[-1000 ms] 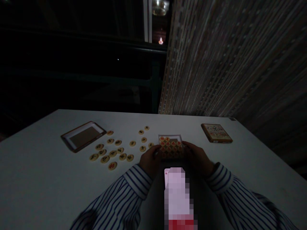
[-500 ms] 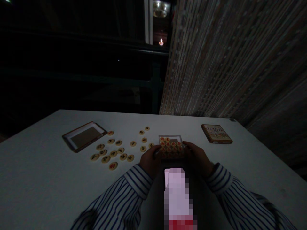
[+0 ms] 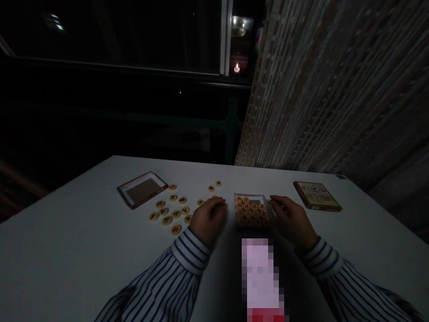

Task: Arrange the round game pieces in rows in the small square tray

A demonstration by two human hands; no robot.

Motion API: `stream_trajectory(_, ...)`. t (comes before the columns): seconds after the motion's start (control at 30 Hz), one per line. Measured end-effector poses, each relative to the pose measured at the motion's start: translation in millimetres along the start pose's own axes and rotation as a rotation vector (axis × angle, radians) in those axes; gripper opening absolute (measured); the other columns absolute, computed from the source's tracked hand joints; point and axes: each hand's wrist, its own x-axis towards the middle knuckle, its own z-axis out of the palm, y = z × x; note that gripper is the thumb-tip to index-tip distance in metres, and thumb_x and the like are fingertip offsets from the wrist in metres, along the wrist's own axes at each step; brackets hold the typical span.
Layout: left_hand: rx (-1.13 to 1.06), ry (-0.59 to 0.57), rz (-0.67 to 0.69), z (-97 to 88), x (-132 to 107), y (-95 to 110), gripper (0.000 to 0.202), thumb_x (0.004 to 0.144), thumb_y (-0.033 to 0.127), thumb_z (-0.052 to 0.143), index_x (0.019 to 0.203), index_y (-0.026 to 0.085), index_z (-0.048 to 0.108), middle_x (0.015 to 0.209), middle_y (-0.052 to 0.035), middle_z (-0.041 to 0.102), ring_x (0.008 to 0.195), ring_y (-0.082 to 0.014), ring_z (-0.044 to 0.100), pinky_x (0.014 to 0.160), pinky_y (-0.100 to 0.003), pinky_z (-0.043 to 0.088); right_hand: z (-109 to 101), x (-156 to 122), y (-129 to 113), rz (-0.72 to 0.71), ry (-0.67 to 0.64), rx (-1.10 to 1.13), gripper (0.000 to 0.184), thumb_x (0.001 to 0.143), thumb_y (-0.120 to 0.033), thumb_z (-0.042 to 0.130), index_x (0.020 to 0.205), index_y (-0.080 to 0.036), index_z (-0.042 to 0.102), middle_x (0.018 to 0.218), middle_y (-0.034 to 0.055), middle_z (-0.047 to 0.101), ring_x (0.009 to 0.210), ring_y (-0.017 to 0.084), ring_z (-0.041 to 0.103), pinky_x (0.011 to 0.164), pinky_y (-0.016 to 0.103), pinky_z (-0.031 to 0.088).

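Observation:
A small clear-rimmed box (image 3: 256, 196) stands between my hands, with rows of red-marked Chinese chess pieces (image 3: 248, 213) inside. Its far right part shows a gap without pieces. To the left of the box, my left hand (image 3: 208, 220) is apart from it, fingers loosely curled and nothing visible in them. My right hand (image 3: 293, 221) is just off the box's right side, its forefinger and thumb apart. Several loose chess pieces (image 3: 176, 213), mostly dark-marked, lie on the table left of my left hand, which hides some of them.
A shallow brown-edged tray (image 3: 128, 202) lies at the left. On the right rests a flat decorated case (image 3: 317, 195). A lit, pixelated screen (image 3: 261, 273) is below the box. A string curtain (image 3: 301, 89) hangs behind the white table (image 3: 83, 250). The room is dark.
Both hands have let go of the box and moved apart from its sides, the left one leftward. The camera view has shifted, so the table's things appear farther right.

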Motion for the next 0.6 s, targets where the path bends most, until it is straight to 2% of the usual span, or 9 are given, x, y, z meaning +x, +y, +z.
stream_trajectory(0.13, 0.100, -0.045, 0.020, -32.9, 7, -2, 0.030, 0.073, 0.035, 0.049, 0.094, 0.017, 0.061, 0.097, -0.0056, 0.064, 0.090, -0.0165, 0.059, 0.084, -0.030, 0.045, -2, 13, -17, -0.064, -0.066, -0.020, 0.028, 0.081, -0.032, 0.041, 0.096, -0.018, 0.060, 0.093, 0.0067, 0.063, 0.084, 0.018, 0.057, 0.075, 0.033, 0.046)
stream_trajectory(0.27, 0.196, -0.034, -0.035, -68.3, 17, -10, 0.033, 0.073, 0.040, 0.047, 0.093, 0.018, 0.061, 0.095, -0.0046, 0.065, 0.087, -0.0174, 0.059, 0.082, -0.030, 0.045, 2, 30, -38, -0.144, -0.152, -0.009, 0.027, 0.080, -0.032, 0.041, 0.094, -0.019, 0.061, 0.093, 0.0050, 0.064, 0.085, 0.018, 0.058, 0.077, 0.032, 0.045)
stream_trajectory(0.47, 0.403, -0.007, -0.056, -119.4, 38, -31, 0.039, 0.071, 0.044, 0.046, 0.095, 0.017, 0.061, 0.097, -0.0060, 0.064, 0.089, -0.0204, 0.058, 0.081, -0.031, 0.044, 24, 59, -69, -0.255, -0.264, 0.022, 0.026, 0.080, -0.029, 0.042, 0.091, -0.021, 0.064, 0.089, 0.0034, 0.066, 0.083, 0.018, 0.059, 0.076, 0.030, 0.045)
stream_trajectory(0.6, 0.565, -0.002, -0.070, -144.1, 53, -48, 0.041, 0.071, 0.045, 0.045, 0.099, 0.019, 0.060, 0.086, -0.0051, 0.066, 0.081, -0.0200, 0.060, 0.075, -0.029, 0.044, 44, 81, -89, -0.334, -0.361, 0.046, 0.027, 0.080, -0.027, 0.040, 0.093, -0.020, 0.063, 0.092, 0.0028, 0.066, 0.086, 0.017, 0.059, 0.077, 0.028, 0.044)
